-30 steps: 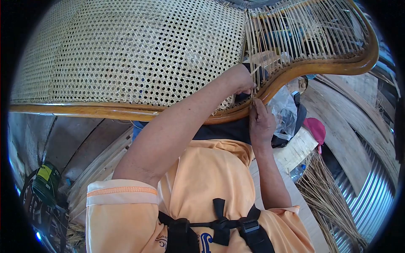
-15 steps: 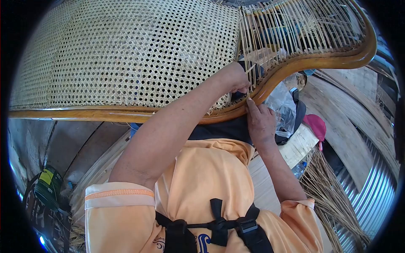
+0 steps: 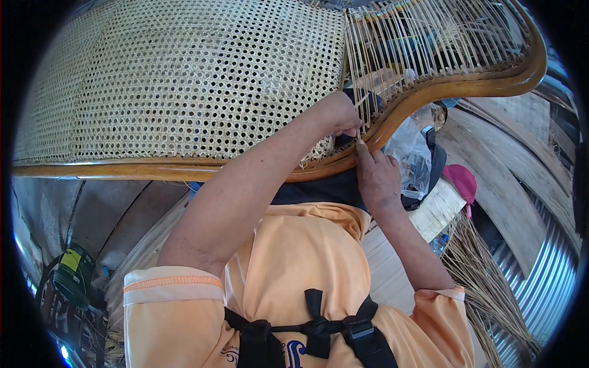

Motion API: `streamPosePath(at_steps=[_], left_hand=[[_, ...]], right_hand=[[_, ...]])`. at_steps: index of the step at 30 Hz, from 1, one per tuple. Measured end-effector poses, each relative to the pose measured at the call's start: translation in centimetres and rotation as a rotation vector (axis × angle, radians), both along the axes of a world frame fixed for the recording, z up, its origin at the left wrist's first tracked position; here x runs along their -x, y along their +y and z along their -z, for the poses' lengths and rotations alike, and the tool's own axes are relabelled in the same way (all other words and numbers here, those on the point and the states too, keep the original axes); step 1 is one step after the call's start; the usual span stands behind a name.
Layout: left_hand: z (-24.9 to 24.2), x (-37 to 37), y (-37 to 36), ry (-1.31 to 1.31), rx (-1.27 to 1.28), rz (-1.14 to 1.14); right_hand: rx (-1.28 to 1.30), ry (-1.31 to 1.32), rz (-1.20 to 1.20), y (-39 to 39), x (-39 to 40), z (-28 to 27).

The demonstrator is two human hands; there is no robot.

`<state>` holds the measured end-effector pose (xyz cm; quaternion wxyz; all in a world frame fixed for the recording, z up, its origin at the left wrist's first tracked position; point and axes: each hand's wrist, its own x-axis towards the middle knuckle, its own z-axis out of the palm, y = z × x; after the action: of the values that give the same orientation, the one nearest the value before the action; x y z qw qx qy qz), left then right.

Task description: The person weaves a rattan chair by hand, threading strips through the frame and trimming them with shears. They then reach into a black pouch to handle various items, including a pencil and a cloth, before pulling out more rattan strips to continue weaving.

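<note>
A curved wooden frame (image 3: 423,98) carries woven cane webbing (image 3: 184,92) on its left part and loose, spaced cane strands (image 3: 454,46) on its right part. My left hand (image 3: 342,115) is closed just above the frame's inner edge. Its thumb and finger pinch a thin cane strand (image 3: 360,131) beside the end of the webbing. Just below, my right hand (image 3: 378,178) rests against the frame. The index finger points up, its tip at the lower end of the same strand, while the other fingers are bent. The right thumb is hidden.
Behind the frame's bend lie a clear plastic bag (image 3: 410,156) and a dark strap. A pink cap (image 3: 460,182) sits farther right, above a bundle of long cane strips (image 3: 485,276). Wooden boards (image 3: 491,159) cover the ground, and a green container (image 3: 73,270) stands at lower left.
Both hands stay at the same spot on the frame with almost no movement. The view has shifted very slightly.
</note>
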<state>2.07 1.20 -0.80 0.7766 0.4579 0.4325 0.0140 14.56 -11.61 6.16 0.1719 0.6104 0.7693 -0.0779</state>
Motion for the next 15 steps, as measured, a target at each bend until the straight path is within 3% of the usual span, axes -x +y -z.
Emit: streamPosePath(at_steps=[12, 15], left_hand=[[0.4, 0.4, 0.0, 0.043, -0.033, 0.030], [1.0, 2.3, -1.1, -0.046, -0.410, -0.052]], right_hand=[[0.120, -0.072, -0.037, 0.2, 0.0, -0.5], [0.117, -0.084, -0.061, 0.3, -0.1, -0.5]])
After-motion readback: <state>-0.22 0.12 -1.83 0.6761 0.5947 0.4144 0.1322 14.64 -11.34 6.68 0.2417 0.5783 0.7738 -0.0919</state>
